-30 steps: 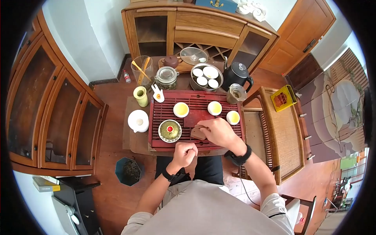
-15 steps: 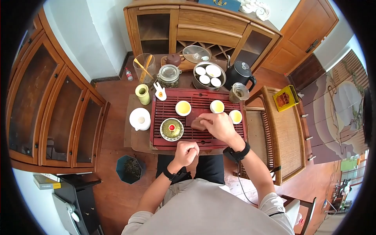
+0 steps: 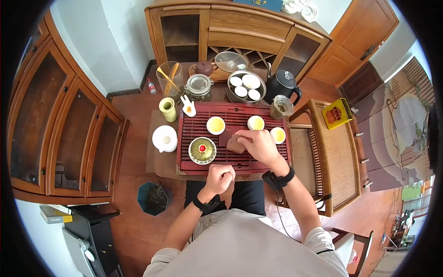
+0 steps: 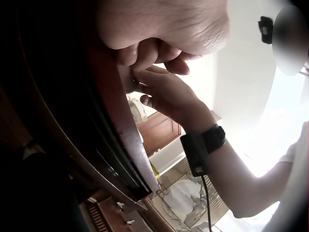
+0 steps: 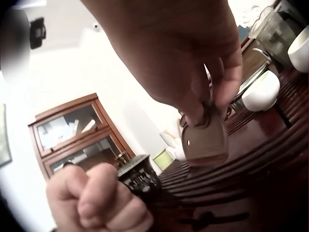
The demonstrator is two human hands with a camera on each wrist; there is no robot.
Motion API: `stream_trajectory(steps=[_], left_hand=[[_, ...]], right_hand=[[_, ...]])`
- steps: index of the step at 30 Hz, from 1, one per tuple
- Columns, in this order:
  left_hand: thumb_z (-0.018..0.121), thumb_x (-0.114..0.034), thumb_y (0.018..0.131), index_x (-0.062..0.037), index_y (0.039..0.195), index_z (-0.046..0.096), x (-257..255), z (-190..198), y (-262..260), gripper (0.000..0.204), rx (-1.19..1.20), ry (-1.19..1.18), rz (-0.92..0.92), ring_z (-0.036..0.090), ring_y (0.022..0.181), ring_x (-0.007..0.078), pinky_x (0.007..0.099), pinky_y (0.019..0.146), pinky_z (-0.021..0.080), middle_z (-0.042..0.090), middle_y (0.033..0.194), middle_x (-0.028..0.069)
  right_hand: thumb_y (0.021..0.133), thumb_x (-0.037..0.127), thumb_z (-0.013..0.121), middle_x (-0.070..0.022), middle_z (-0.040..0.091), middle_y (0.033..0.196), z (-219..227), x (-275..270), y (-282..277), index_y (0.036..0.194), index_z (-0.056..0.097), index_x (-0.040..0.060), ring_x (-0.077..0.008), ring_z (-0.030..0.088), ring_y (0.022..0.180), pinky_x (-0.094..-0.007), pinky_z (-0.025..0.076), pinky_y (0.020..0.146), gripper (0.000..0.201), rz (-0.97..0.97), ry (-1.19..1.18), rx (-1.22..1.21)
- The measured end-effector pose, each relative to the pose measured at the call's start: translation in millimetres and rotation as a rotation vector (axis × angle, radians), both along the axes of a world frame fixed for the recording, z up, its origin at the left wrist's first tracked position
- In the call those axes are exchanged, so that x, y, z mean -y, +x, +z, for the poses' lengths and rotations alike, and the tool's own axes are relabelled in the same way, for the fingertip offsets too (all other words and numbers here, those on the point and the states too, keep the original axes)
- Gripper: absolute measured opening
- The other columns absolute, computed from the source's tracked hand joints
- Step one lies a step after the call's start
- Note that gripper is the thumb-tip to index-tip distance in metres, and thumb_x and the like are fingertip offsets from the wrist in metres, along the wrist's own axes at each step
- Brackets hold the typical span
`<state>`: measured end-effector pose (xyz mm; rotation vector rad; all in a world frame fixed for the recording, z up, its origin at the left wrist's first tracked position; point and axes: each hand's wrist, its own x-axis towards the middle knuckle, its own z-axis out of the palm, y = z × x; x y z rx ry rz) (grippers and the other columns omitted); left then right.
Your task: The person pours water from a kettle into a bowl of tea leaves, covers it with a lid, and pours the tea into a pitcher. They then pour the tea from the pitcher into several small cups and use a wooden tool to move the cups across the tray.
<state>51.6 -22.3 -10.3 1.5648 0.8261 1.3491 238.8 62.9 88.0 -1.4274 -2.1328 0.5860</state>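
My right hand [image 3: 261, 148] pinches a small flat brown piece with rounded corners [image 3: 236, 145] between thumb and fingers, over the slatted red tea tray [image 3: 254, 162]. Up close in the right wrist view, the brown piece [image 5: 206, 140] narrows to a neck at my fingertips and its broad end points down at the slats; I cannot tell its kind. My left hand [image 3: 219, 179] is curled into a fist at the tray's front edge, holding nothing. Left of the brown piece stands a lidded patterned bowl [image 3: 202, 151] with a red knob. Three white cups of yellow tea, including one [image 3: 215, 125], stand behind and to the right.
A white pot [image 3: 164, 139] and a green bamboo-like holder [image 3: 167, 109] stand left of the tray. Behind it are a glass jar [image 3: 198, 87], a steel pot with white cups [image 3: 244, 87], a black kettle [image 3: 282, 87] and a glass pitcher [image 3: 281, 107]. A white hand-shaped ornament [image 3: 188, 106] sits at the tray's back-left corner.
My right hand has shifted the brown piece slightly about over the tray's middle; it was blurred half a second ago. My left fist stays near the front edge. The whole view has shifted slightly.
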Motion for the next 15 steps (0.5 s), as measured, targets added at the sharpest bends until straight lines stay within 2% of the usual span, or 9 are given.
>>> stream_trajectory(steps=[4,6,8,10,12,14,15], left_hand=[[0.051,-0.002,0.079,-0.0005,0.066,0.064,-0.1,1.3,-1.0,0.019,-0.023,0.000,-0.007,0.057,0.049,0.0170,0.0302,0.050,0.043,0.063,0.058,0.0075],[0.051,-0.002,0.080,-0.0007,0.066,0.064,-0.8,1.6,-1.6,0.020,-0.025,0.007,-0.012,0.057,0.049,0.0171,0.0303,0.050,0.043,0.062,0.058,0.0075],[0.051,-0.002,0.080,-0.0009,0.066,0.064,-0.1,1.2,-2.9,0.020,-0.029,0.011,-0.009,0.057,0.049,0.0171,0.0305,0.050,0.043,0.062,0.058,0.0075],[0.053,-0.001,0.080,-0.0012,0.066,0.062,-0.2,0.6,-3.3,0.017,-0.049,-0.003,-0.020,0.058,0.049,0.0196,0.0318,0.051,0.045,0.062,0.060,0.0083],[0.052,-0.002,0.080,-0.0010,0.066,0.063,-0.7,0.7,-3.1,0.019,-0.052,0.004,-0.018,0.057,0.049,0.0185,0.0313,0.050,0.044,0.063,0.059,0.0082],[0.051,-0.004,0.080,-0.0008,0.065,0.065,-0.9,-0.4,-2.6,0.020,-0.052,0.009,-0.013,0.057,0.049,0.0173,0.0309,0.050,0.044,0.063,0.058,0.0080],[0.051,-0.004,0.080,-0.0006,0.065,0.065,-1.1,-1.8,-2.1,0.020,-0.044,0.008,-0.015,0.057,0.049,0.0174,0.0309,0.051,0.044,0.063,0.058,0.0082]], right_hand=[[0.093,0.020,0.076,-0.0151,0.076,0.083,-4.8,4.8,5.4,0.113,0.082,0.0150,-0.0359,0.074,0.077,-0.0430,0.060,0.070,0.021,0.125,-0.124,0.010],[0.093,0.017,0.076,-0.0155,0.076,0.084,-3.5,10.3,-1.4,0.113,0.082,0.0145,-0.0343,0.075,0.078,-0.0427,0.060,0.072,0.022,0.055,0.021,0.206],[0.092,0.016,0.076,-0.0168,0.076,0.086,-15.4,6.4,2.3,0.113,0.081,0.0143,-0.0340,0.075,0.080,-0.0432,0.060,0.074,0.022,0.046,0.097,0.147],[0.093,0.017,0.073,-0.0155,0.077,0.090,-7.6,3.8,1.7,0.110,0.080,0.0139,-0.0357,0.075,0.083,-0.0469,0.060,0.072,0.018,-0.045,0.213,0.233],[0.093,0.018,0.074,-0.0150,0.078,0.090,-1.9,4.8,3.5,0.111,0.081,0.0144,-0.0352,0.075,0.084,-0.0455,0.061,0.073,0.019,-0.060,0.187,0.224],[0.093,0.015,0.076,-0.0157,0.079,0.089,5.2,7.5,3.9,0.114,0.082,0.0107,-0.0336,0.076,0.081,-0.0412,0.060,0.078,0.022,-0.002,-0.024,0.046],[0.093,0.015,0.076,-0.0157,0.079,0.089,3.0,7.1,5.4,0.114,0.082,0.0107,-0.0336,0.076,0.081,-0.0412,0.060,0.078,0.022,-0.003,-0.025,0.048]])
